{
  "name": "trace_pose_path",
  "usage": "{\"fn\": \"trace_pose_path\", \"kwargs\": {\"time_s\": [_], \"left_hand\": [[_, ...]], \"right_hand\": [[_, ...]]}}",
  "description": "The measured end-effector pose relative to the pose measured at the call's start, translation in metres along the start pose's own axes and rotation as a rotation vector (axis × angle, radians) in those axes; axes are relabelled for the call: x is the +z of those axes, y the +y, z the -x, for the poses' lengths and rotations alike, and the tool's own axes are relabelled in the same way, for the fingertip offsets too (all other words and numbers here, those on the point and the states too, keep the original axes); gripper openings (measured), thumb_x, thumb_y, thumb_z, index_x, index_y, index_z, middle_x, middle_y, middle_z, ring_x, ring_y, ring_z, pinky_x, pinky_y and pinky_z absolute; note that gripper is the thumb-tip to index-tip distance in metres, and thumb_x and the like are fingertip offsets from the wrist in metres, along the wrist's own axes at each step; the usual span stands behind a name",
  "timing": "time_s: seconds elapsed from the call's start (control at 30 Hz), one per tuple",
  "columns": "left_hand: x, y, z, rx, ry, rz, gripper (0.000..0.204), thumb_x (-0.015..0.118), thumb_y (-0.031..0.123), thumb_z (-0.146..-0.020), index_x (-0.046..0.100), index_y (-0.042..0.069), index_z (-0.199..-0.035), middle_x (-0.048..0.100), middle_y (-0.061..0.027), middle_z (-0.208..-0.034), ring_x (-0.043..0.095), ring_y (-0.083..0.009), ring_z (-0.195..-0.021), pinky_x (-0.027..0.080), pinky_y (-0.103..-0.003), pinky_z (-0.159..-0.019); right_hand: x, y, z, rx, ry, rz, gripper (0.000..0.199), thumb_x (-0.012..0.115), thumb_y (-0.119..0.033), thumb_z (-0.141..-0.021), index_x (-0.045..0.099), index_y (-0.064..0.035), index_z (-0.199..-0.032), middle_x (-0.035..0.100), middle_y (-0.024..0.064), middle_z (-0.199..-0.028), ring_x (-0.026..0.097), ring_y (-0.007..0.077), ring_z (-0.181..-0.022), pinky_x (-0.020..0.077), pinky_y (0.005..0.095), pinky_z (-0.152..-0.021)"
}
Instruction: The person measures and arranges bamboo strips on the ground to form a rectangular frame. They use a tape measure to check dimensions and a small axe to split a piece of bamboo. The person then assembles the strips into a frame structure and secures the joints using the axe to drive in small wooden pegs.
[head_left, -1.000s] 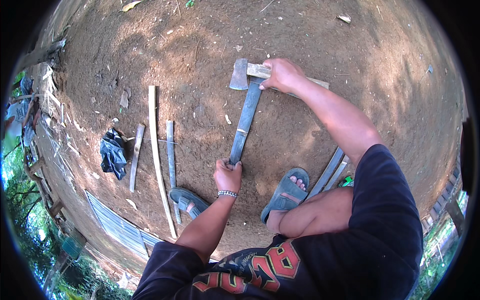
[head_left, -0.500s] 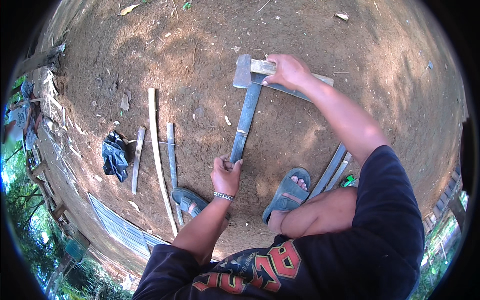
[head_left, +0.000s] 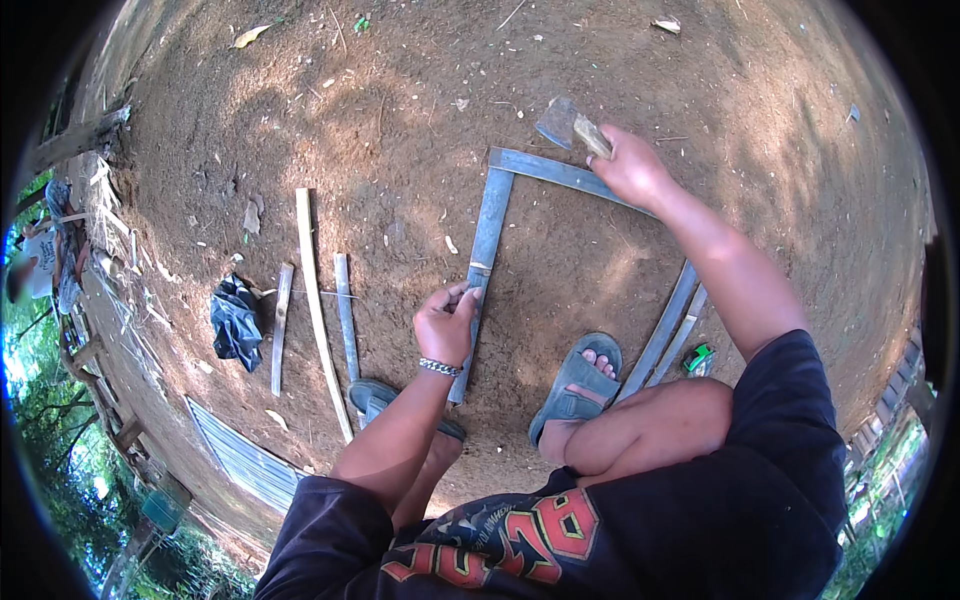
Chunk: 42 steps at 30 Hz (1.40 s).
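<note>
Left hand (head_left: pixel 447 325) pinches near slat (head_left: pixel 482 268) flat to steady it; right hand (head_left: pixel 632 168) fist-grips hatchet (head_left: pixel 572 126) over far slat (head_left: pixel 560 175) corner.

The left hand (head_left: pixel 447 322) presses down on a grey bamboo slat (head_left: pixel 484 258) lying on the bare dirt ground (head_left: pixel 400 130). The right hand (head_left: pixel 630 165) grips the wooden handle of a hatchet (head_left: pixel 572 124), its blade raised just above a second slat (head_left: pixel 560 172) that meets the first at a corner. Loose bamboo strips (head_left: pixel 316 290) and a crumpled black bag (head_left: pixel 236 320) lie to the left, and more slats (head_left: pixel 668 330) beside the sandalled right foot (head_left: pixel 578 385).
</note>
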<state>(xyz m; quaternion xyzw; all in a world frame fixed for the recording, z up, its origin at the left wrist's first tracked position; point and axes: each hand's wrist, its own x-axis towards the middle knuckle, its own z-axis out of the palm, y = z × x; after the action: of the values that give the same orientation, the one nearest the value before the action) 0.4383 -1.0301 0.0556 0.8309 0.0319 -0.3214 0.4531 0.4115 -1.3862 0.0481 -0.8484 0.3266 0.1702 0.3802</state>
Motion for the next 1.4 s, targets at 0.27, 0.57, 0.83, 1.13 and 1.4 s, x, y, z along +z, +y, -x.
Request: {"fn": "trace_pose_path", "kwargs": {"time_s": [0.27, 0.57, 0.83, 1.13, 1.4], "left_hand": [[0.001, -0.005, -0.006, 0.047, -0.041, -0.029, 0.017, 0.073, 0.011, -0.091, 0.074, -0.002, -0.102, 0.072, -0.0053, -0.092, 0.064, -0.0084, -0.069, 0.052, -0.023, -0.063], [0.016, -0.009, -0.007, 0.064, -0.111, -0.053, 0.018, 0.072, 0.011, -0.092, 0.074, -0.002, -0.104, 0.072, -0.0079, -0.097, 0.067, -0.0108, -0.077, 0.056, -0.024, -0.069], [0.023, -0.002, -0.017, 0.085, -0.158, -0.067, 0.018, 0.067, 0.008, -0.095, 0.073, -0.003, -0.107, 0.071, -0.0108, -0.103, 0.071, -0.0148, -0.084, 0.058, -0.026, -0.074], [0.025, -0.005, -0.047, 0.287, -0.125, -0.191, 0.017, 0.066, 0.006, -0.094, 0.073, -0.002, -0.107, 0.069, -0.0112, -0.096, 0.071, -0.0162, -0.086, 0.056, -0.027, -0.078], [0.038, 0.037, -0.069, 0.508, -0.082, -0.34, 0.013, 0.074, 0.007, -0.085, 0.075, 0.004, -0.097, 0.07, -0.0098, -0.091, 0.069, -0.0202, -0.079, 0.055, -0.031, -0.074]], "right_hand": [[0.007, -0.005, 0.015, 0.052, 0.005, 0.099, 0.044, 0.072, -0.033, -0.088, 0.059, -0.005, -0.119, 0.068, 0.0209, -0.109, 0.065, 0.0394, -0.104, 0.0502, 0.0477, -0.09], [-0.003, 0.005, 0.013, 0.091, 0.027, 0.109, 0.058, 0.078, -0.04, -0.083, 0.059, -0.0048, -0.125, 0.069, 0.0192, -0.112, 0.063, 0.0374, -0.11, 0.0497, 0.0468, -0.093], [0.001, 0.008, 0.015, 0.119, 0.002, 0.143, 0.069, 0.081, -0.046, -0.078, 0.057, -0.0057, -0.129, 0.068, 0.0179, -0.117, 0.064, 0.0352, -0.112, 0.0501, 0.0447, -0.095], [0.007, 0.012, 0.013, 0.111, 0.047, 0.163, 0.067, 0.083, -0.045, -0.076, 0.059, -0.0047, -0.124, 0.069, 0.0192, -0.113, 0.064, 0.0369, -0.11, 0.0505, 0.046, -0.091], [-0.002, 0.0, 0.018, 0.103, -0.03, 0.184, 0.061, 0.08, -0.043, -0.08, 0.058, -0.0039, -0.122, 0.068, 0.0177, -0.113, 0.063, 0.0371, -0.11, 0.0506, 0.0477, -0.091]]}}
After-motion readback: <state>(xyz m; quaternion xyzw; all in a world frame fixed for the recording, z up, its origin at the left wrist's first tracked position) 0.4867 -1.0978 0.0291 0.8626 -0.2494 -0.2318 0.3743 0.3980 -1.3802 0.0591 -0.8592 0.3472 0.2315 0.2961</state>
